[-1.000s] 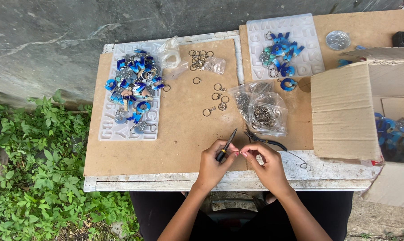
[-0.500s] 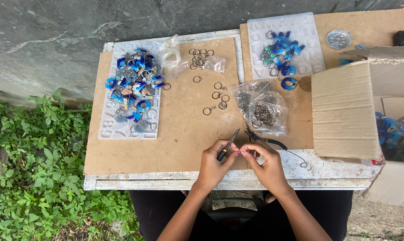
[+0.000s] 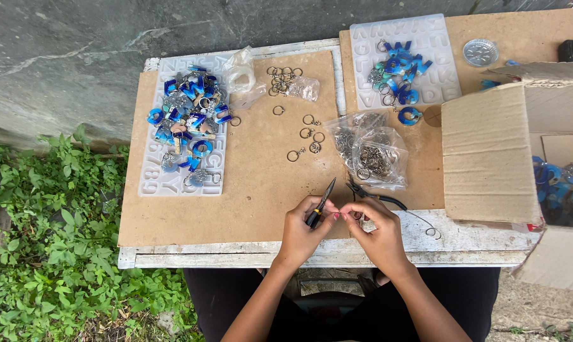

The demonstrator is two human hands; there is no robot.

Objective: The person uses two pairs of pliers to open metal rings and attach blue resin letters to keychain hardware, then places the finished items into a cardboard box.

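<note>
Outdoors: grey concrete wall behind, green weeds (image 3: 52, 221) at left. White-painted desk (image 3: 312, 256) topped with brown boards (image 3: 261, 177). Left hand (image 3: 302, 231) closed around small black-handled pliers (image 3: 318, 206), tips angled up over the board. Right hand (image 3: 375, 228) pinched narrow on a tiny piece, too small to identify, touching the left fingertips. Second pair of pliers (image 3: 378, 197) lies just beside. Loose metal rings (image 3: 308, 136) scattered mid-board. Clear bags (image 3: 369, 149) hold metal rings. Two white letter moulds (image 3: 157, 180) carry blue resin letters (image 3: 188, 117). Open cardboard box (image 3: 489, 158) at right holds more blue pieces.
</note>
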